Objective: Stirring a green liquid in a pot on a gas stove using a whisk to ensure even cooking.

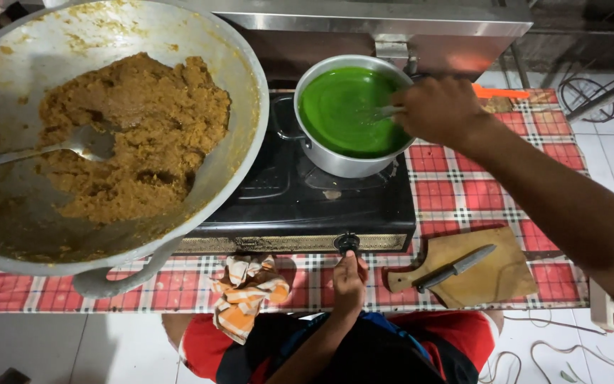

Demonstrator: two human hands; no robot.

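No packages, labels, signs or screens are showing here.

Around the black gas stove (pixel 300 192), nothing is carrying a printed wrapper, a sticker, a notice or a display; the surfaces beside, behind and in front of it are showing only bare cookware, cloth and wood.

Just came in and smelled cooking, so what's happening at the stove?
A person stands at a gas stove. The right hand holds a utensil in a pot of green liquid, while the left hand touches the stove knob. A big wok of brown mash sits beside it, a spoon resting inside.
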